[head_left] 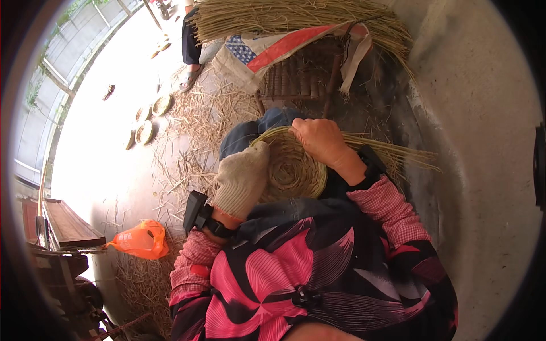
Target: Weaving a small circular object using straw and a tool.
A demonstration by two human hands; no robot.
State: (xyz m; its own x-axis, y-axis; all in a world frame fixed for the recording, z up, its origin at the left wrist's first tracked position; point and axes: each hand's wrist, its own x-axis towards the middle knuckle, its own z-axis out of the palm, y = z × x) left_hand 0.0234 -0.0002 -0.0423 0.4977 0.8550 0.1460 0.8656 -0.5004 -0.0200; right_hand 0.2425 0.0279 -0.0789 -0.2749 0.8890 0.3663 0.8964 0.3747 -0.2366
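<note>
A round woven straw basket (293,170) rests on my lap, its coiled bottom facing up toward me. My left hand (242,173), in a knitted cream glove, is closed on the basket's left rim. My bare right hand (321,139) pinches the far rim with bent fingers; what lies between the fingertips is hidden. Loose straw ends (398,150) stick out to the right from beneath my right wrist.
Ahead stands a low slatted rack (296,79) with a striped sack and a large straw bundle (301,17) on it. Finished-looking small baskets (162,105) sit far left. An orange plastic bag (142,240) lies left. A person's sandaled foot (190,78) stands beyond; a wall (483,142) rises right.
</note>
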